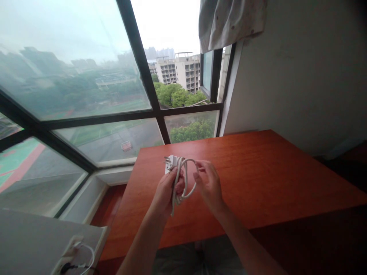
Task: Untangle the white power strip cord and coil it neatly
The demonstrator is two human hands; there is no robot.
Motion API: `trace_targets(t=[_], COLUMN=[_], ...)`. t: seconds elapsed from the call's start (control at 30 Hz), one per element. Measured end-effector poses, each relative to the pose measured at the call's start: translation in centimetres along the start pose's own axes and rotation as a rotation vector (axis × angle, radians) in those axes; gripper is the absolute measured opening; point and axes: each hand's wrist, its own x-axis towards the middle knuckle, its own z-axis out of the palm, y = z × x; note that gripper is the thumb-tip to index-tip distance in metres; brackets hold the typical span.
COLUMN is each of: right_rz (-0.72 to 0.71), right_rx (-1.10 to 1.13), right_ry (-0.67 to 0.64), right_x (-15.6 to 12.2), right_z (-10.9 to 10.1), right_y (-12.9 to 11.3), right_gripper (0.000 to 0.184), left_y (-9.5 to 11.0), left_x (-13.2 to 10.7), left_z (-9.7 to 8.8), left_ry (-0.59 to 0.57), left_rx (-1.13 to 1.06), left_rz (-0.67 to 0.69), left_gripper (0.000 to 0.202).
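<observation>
My left hand (168, 189) is closed around a white charger plug (171, 163) and a bundle of its white cable (183, 179), held above the wooden table (258, 172). The plug's metal prongs point up and left. My right hand (208, 182) pinches a loop of the same cable at its right side, fingers curled. A loose end of cable hangs down below the left hand.
A large window with dark frames (149, 88) fills the left and centre, with buildings and trees outside. A curtain (229, 23) hangs at the top. A grey wall (301, 76) stands to the right. At lower left a grey surface (34, 240) holds a white adapter with cables (73, 254).
</observation>
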Motion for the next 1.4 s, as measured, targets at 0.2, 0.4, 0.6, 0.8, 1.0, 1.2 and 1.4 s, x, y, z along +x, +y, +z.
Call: trace_targets(t=[0.2, 0.4, 0.6, 0.8, 1.0, 1.2, 1.4], right_rz=[0.171, 0.543, 0.533, 0.590, 0.575, 0.374, 0.225], right_rx=[-0.061, 0.594, 0.527, 0.471, 0.653, -0.221, -0.637], right_ry=[-0.038, -0.294, -0.314, -0.445, -0.712, -0.461, -0.677], right_x=[-0.3, 0.9, 1.8, 0.2, -0.6, -2.4, -4.5], right_z=[0.2, -2.7, -3.2, 1.7, 4.7, 6.4, 8.3], right_y=[5.3, 3.6, 2.8, 4.3, 5.1, 5.7, 3.0], right_gripper=[0.062, 0.047, 0.039, 0.040, 0.045, 0.039, 0.027], left_y=[1.5, -0.2, -2.7, -2.6, -1.6, -2.2, -3.5], left_x=[-0.8, -0.8, -0.6, -3.3, -6.2, -7.8, -8.2], left_z=[0.3, 1.0, -1.4, -4.0, -7.6, -11.4, -11.8], left_ry=[-0.265, -0.277, -0.195, -0.046, 0.033, 0.070, 0.022], left_rx=[-0.207, -0.399, -0.483, -0.516, -0.617, -0.734, -0.807], left_rz=[-0.061, -0.016, 0.028, 0.092, 0.193, 0.344, 0.397], left_gripper=[0.026, 0.028, 0.032, 0.027, 0.026, 0.020, 0.018])
